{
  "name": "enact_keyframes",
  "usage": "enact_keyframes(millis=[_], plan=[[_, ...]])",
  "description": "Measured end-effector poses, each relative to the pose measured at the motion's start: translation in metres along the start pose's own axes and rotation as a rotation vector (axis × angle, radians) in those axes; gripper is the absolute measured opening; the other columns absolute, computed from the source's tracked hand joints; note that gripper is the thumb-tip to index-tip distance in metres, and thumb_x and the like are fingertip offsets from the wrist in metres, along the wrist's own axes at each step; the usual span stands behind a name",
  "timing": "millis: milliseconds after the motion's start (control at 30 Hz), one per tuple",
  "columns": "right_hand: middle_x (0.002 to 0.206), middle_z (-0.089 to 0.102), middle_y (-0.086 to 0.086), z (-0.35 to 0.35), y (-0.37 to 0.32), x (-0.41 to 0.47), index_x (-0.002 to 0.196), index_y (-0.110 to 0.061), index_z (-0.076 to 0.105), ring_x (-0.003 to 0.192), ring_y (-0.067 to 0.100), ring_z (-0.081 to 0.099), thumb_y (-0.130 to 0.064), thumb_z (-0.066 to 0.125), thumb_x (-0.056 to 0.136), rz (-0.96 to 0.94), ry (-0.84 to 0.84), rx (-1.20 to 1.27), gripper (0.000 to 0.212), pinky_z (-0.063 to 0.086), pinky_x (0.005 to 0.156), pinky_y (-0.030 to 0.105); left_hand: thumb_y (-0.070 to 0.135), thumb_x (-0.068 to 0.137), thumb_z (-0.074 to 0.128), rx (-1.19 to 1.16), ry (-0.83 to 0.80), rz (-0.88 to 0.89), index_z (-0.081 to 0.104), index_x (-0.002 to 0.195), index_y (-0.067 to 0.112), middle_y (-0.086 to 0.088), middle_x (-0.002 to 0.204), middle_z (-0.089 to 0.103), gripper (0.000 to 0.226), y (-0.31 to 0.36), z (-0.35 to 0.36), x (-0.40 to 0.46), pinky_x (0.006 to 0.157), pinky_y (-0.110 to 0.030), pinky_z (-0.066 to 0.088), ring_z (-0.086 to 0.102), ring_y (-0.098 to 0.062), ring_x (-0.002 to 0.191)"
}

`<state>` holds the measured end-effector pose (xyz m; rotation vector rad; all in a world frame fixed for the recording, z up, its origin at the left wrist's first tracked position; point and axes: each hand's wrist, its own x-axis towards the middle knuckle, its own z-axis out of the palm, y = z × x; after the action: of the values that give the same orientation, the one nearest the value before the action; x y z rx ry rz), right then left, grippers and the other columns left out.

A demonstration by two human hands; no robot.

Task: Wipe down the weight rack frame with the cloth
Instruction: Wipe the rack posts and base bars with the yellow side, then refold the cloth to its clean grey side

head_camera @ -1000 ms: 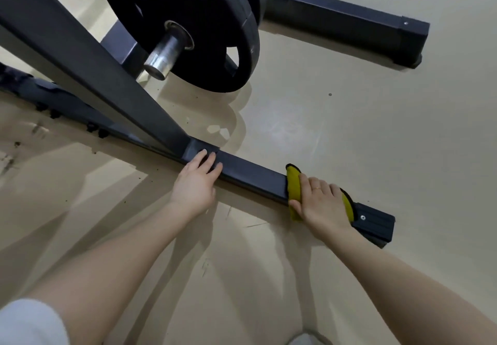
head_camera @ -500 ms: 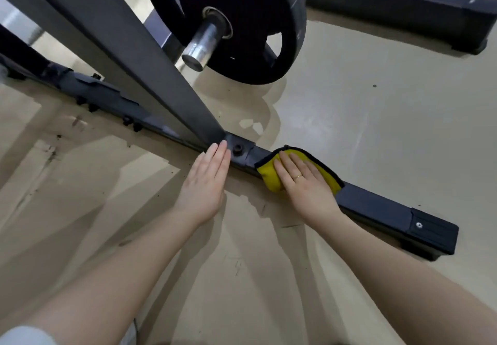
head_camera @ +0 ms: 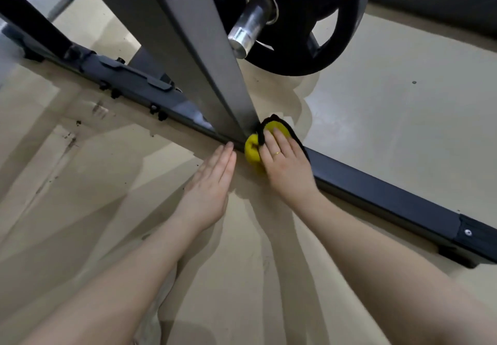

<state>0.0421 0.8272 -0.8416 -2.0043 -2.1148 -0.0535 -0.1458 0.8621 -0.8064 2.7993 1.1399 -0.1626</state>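
The dark weight rack frame has a low base bar (head_camera: 382, 196) running along the floor and a grey upright post (head_camera: 193, 48) rising from it. A yellow cloth with a black edge (head_camera: 254, 151) is bunched on the base bar right at the foot of the post. My right hand (head_camera: 285, 167) presses the cloth onto the bar with straight fingers; a ring shows on one finger. My left hand (head_camera: 212, 186) lies flat on the floor beside the bar, fingertips touching its edge just left of the cloth.
A black weight plate (head_camera: 322, 35) hangs on a shiny metal peg (head_camera: 250, 27) above the bar. Bolts and brackets (head_camera: 134, 81) stick out of the base bar to the left. Another dark frame bar (head_camera: 443, 3) lies at the top right on the beige floor.
My right hand has slid the cloth leftward along the base bar, from near its end cap up to the foot of the post. My left hand has moved off the bar onto the floor.
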Motion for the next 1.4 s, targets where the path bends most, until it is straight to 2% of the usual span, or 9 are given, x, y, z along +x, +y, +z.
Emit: enact_keyframes(millis=[167,433,533,600,767,967,1100,1233,1400], plan=[[0.137,0.052,0.012,-0.019,0.027,-0.016,0.111,-0.006,0.057,0.121,0.038,0.052,-0.008,0.064,0.076,-0.13,-0.078,0.067,0.036,0.049,0.091,0.046,-0.002,0.061,0.07,-0.013,0.049,0.119,0.037,0.139,-0.003,-0.019,0.147,0.036,0.084,0.018,-0.004,0.008,0.113,-0.033,0.022,0.023,-0.026,0.135],[0.132,0.057,0.015,-0.045,0.067,-0.05,0.1,-0.012,0.044,0.113,0.039,0.059,-0.001,0.08,0.065,-0.182,-0.248,0.073,0.051,0.052,0.086,0.046,-0.003,0.077,0.025,-0.153,0.201,0.315,0.027,0.141,-0.002,-0.02,0.149,0.032,0.063,0.039,-0.048,0.043,0.114,-0.036,0.018,0.023,-0.028,0.139],[0.146,0.043,0.009,-0.058,0.069,-0.053,0.118,-0.012,0.05,0.131,0.031,0.043,-0.008,0.056,0.09,-0.102,-0.363,0.067,0.029,0.034,0.105,0.039,-0.004,0.077,0.023,-0.101,0.205,0.34,0.03,0.139,-0.005,-0.021,0.148,0.032,0.063,0.052,-0.077,0.049,0.114,-0.035,0.018,0.024,-0.029,0.138],[0.134,0.052,0.012,-0.075,0.069,-0.048,0.112,-0.014,0.046,0.122,0.03,0.047,-0.012,0.04,0.097,0.033,-0.417,0.188,0.017,0.03,0.094,0.034,-0.004,0.077,0.024,-0.089,0.195,0.328,0.034,0.138,-0.006,-0.02,0.148,0.033,0.062,0.06,-0.094,0.052,0.114,-0.037,0.023,0.026,-0.029,0.138],[0.098,0.058,0.01,-0.142,0.086,-0.039,0.102,-0.013,0.044,0.088,0.026,0.054,-0.014,0.034,0.1,0.517,-0.086,0.952,0.01,0.044,0.077,0.039,0.022,0.099,0.038,-0.422,0.041,0.114,0.035,0.144,0.012,-0.002,0.15,0.033,0.046,0.101,-0.137,0.065,0.112,-0.028,0.027,0.03,-0.013,0.137],[0.13,0.052,-0.002,-0.218,0.116,-0.041,0.132,-0.016,0.045,0.12,0.016,0.046,-0.014,0.041,0.09,0.194,0.062,1.003,0.042,0.038,0.101,0.031,0.026,0.087,0.064,-0.933,-0.026,-0.042,0.04,0.129,0.036,0.018,0.129,0.046,0.049,0.159,-0.197,0.091,0.097,-0.006,0.03,0.04,0.006,0.118],[0.124,0.055,-0.008,-0.251,0.141,-0.039,0.118,-0.009,0.054,0.115,-0.003,0.045,-0.01,0.053,0.085,0.09,0.097,0.992,0.032,0.039,0.105,0.032,0.018,0.085,0.067,-1.064,-0.101,-0.001,0.051,0.117,0.029,0.004,0.118,0.059,0.037,0.17,-0.228,0.102,0.095,-0.023,0.047,0.056,-0.006,0.112],[0.106,0.062,-0.007,-0.275,0.157,-0.029,0.085,-0.014,0.05,0.095,-0.001,0.056,-0.004,0.064,0.084,0.038,0.058,1.026,0.018,0.045,0.079,0.014,0.008,0.087,0.064,-1.015,-0.085,0.078,0.061,0.11,0.008,-0.01,0.112,0.059,0.023,0.174,-0.238,0.117,0.085,-0.022,0.051,0.06,-0.013,0.101],[0.091,0.059,-0.003,-0.293,0.188,0.011,0.119,-0.032,0.039,0.084,0.01,0.057,-0.015,0.073,0.081,0.177,-0.178,0.974,0.053,0.048,0.075,0.02,0.023,0.072,0.059,-0.979,0.103,0.155,0.063,0.085,0.002,-0.01,0.088,0.062,0.025,0.17,-0.245,0.161,0.079,-0.039,0.052,0.061,-0.022,0.084]])
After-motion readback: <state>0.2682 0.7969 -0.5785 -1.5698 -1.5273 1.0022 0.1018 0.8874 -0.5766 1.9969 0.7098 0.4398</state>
